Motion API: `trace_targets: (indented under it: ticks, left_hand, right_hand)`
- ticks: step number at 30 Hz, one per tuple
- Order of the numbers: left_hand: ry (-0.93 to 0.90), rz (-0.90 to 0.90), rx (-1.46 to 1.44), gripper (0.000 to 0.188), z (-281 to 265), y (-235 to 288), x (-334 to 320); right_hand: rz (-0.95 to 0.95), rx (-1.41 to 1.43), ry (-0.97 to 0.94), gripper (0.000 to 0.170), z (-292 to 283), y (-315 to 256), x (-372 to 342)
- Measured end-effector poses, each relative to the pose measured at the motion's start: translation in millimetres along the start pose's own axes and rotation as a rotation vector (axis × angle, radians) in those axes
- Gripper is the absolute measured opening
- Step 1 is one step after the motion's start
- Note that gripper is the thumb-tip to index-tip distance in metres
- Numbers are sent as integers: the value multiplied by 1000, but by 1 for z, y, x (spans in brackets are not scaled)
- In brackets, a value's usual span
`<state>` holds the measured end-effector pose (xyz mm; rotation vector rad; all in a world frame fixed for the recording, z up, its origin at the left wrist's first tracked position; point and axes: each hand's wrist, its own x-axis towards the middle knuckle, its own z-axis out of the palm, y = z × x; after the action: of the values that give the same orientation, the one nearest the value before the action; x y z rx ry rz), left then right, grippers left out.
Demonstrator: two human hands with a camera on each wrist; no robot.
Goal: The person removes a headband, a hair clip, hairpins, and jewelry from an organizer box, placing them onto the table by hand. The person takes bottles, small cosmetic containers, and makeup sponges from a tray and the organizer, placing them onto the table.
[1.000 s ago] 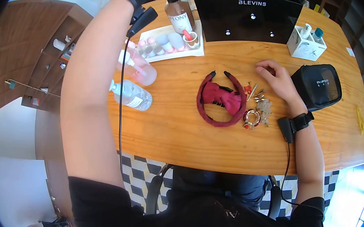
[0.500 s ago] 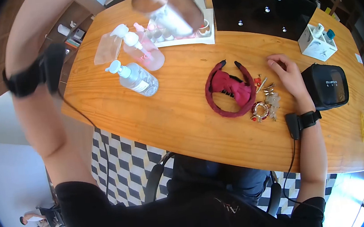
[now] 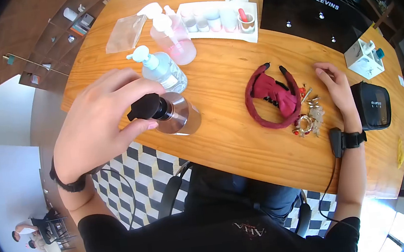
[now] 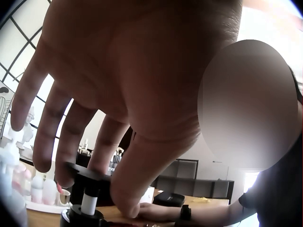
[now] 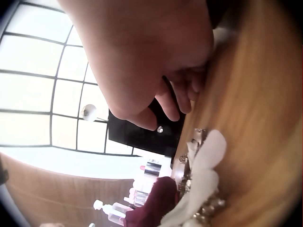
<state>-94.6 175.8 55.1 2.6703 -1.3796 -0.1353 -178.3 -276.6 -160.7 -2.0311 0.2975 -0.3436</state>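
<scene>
The left hand [image 3: 98, 119] is around the black pump head [image 3: 146, 106] of a brown bottle [image 3: 181, 116] near the table's front left edge. Its thumb and index finger lie on either side of the pump. In the left wrist view the fingers of the left hand [image 4: 142, 61] are spread and fairly straight above the pump head [image 4: 87, 175]; firm contact is not plain. On the right, the right hand [image 3: 338, 89] rests on the table, fingers loosely bent, holding nothing visible. Hair ornaments [image 3: 316, 114] and a dark red headband [image 3: 254, 110] lie beside it.
Two pump bottles, one clear [image 3: 169, 75] and one pink [image 3: 181, 49], stand behind the brown bottle. Farther back are a white tray [image 3: 251, 36] and a black drawer box [image 3: 298, 7]. A black pouch [image 3: 375, 108] and white holder [image 3: 365, 62] stand at the right.
The left hand has brought the brown bottle from the back tray area to the table's front left, and its fingers now show spread around the pump. The right hand stays resting.
</scene>
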Motion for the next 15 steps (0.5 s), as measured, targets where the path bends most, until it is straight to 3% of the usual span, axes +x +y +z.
trace_targets:
  ticks: [3,5,7,9,13,15]
  left_hand:
    - [67,-48,-35,56,7,-11,-6]
    - [65,-57,-100,56,8,-17,-8]
    - [60,-59,-160,56,7,-22,-9]
    - [264,63,-126,43,7,-29,-10]
    - [452,119,-260,31,-3,-76,-19]
    - [736,-227,-652,31,16,-107,-10]
  right_hand:
    - [10,-117,7,28,-1,-52,2]
    - [-255,-157,18,27,5,-81,6]
    - [-349,-207,-18,27,14,-118,14]
    - [-446,-256,-52,27,30,-149,28]
    - [-601,-311,-229,23,79,-182,81]
    - [-475,-326,-309,29,110,-203,106]
